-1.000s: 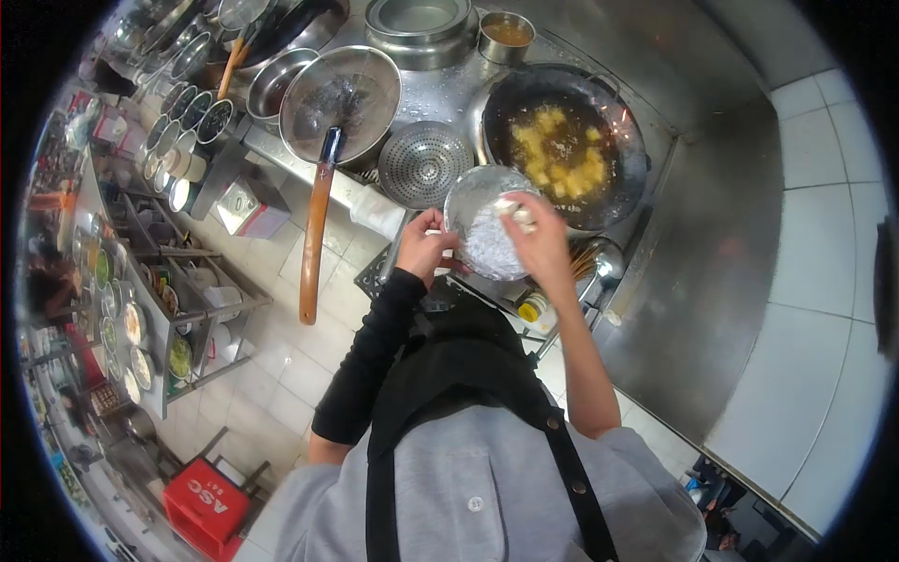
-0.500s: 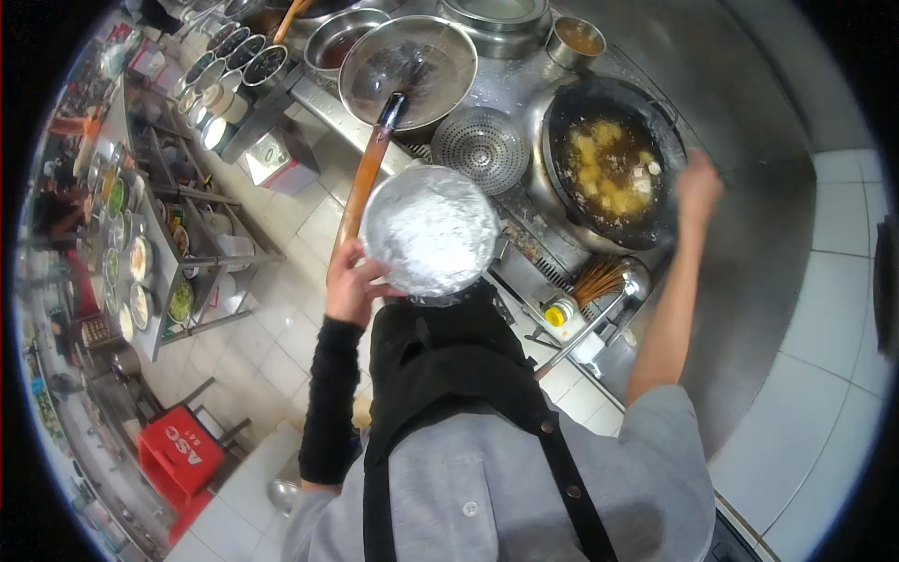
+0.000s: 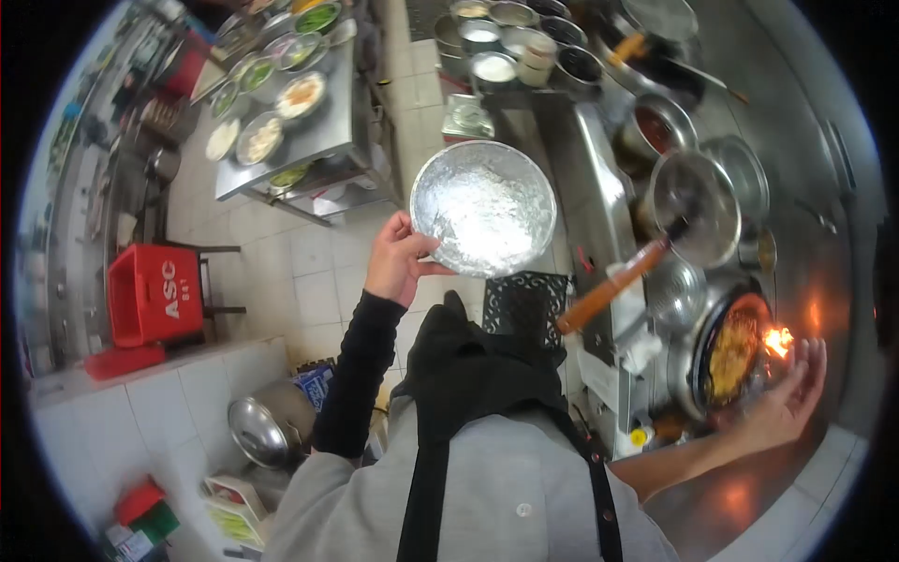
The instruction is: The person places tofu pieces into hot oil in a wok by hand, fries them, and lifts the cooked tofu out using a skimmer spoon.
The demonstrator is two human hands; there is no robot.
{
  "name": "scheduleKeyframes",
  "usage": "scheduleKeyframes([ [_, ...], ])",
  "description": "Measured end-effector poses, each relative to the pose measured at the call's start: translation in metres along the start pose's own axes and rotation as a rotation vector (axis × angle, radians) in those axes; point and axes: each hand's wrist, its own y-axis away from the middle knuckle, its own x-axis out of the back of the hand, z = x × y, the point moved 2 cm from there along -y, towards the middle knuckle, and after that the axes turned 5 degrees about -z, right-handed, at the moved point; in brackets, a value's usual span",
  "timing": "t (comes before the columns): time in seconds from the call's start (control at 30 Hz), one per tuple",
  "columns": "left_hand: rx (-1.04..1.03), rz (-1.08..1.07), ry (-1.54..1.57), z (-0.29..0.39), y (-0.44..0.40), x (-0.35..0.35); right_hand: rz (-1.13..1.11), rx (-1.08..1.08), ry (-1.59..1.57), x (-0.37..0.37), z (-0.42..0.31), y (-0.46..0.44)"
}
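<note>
My left hand (image 3: 397, 260) grips the rim of a shiny metal bowl (image 3: 483, 208), thumb on the inside edge, and holds it over the floor. A white powdery or wet film seems to coat the bowl's inside; I cannot tell which. Beside the wok (image 3: 700, 377) on the stove, my right hand (image 3: 788, 398) is open, fingers stretched out, holding nothing visible. Yellow-brown food (image 3: 736, 354) fills the wok. A bright flame (image 3: 778, 341) burns at its far rim, close to my right fingers.
A wide strainer with a wooden handle (image 3: 609, 292) juts over the counter edge. A perforated metal pan (image 3: 676, 290) lies beside the wok. Left of me stand a steel table (image 3: 328, 122) with several filled dishes and a red crate (image 3: 157, 295). A lidded pot (image 3: 267, 426) stands behind left.
The view has turned left, away from the stove. A flame has appeared at the wok. My right hand has gone from closed to open fingers. The bowl stays in my left hand.
</note>
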Motion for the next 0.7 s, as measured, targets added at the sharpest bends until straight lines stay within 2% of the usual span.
scheduleKeyframes([
  [0.07, -0.040, 0.078, 0.033, 0.023, -0.019, 0.039, -0.110, 0.017, -0.227, -0.045, -0.010, 0.002],
  [0.17, -0.087, 0.195, 0.056, 0.045, -0.041, 0.090, -0.280, -0.070, -0.367, -0.107, -0.011, 0.002],
  [0.3, -0.144, 0.315, 0.099, 0.066, -0.059, 0.149, -0.440, -0.001, -0.324, -0.192, -0.011, 0.007],
  [0.47, -0.164, 0.463, 0.165, 0.082, -0.070, 0.207, -0.540, -0.083, -0.368, -0.294, -0.023, 0.014],
  [0.7, -0.215, 0.615, 0.187, 0.127, -0.077, 0.275, -0.666, -0.062, -0.537, -0.454, -0.106, 0.023],
])
